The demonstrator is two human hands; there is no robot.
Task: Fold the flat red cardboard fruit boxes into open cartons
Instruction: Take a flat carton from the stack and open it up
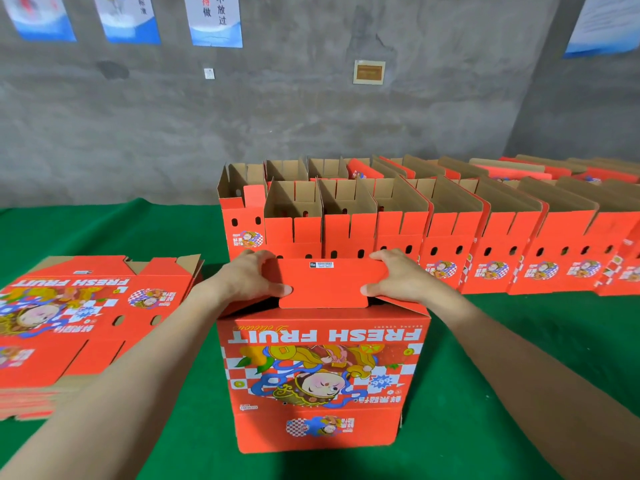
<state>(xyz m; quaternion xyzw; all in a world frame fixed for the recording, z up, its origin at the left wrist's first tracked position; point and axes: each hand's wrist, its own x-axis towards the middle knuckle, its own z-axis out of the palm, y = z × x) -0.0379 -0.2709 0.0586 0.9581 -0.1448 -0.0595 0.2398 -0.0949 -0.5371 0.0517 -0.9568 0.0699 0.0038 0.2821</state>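
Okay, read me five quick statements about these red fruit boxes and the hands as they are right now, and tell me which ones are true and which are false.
1. Both the left hand and the right hand grip the red flap on top of the near box. True.
2. The stack of flat boxes lies to the person's right. False: it lies to the left.
3. Folded open cartons stand in rows behind the near box. True.
4. The table cover is blue. False: it is green.
5. The "FRESH FRUIT" print on the near box reads upside down from this view. True.
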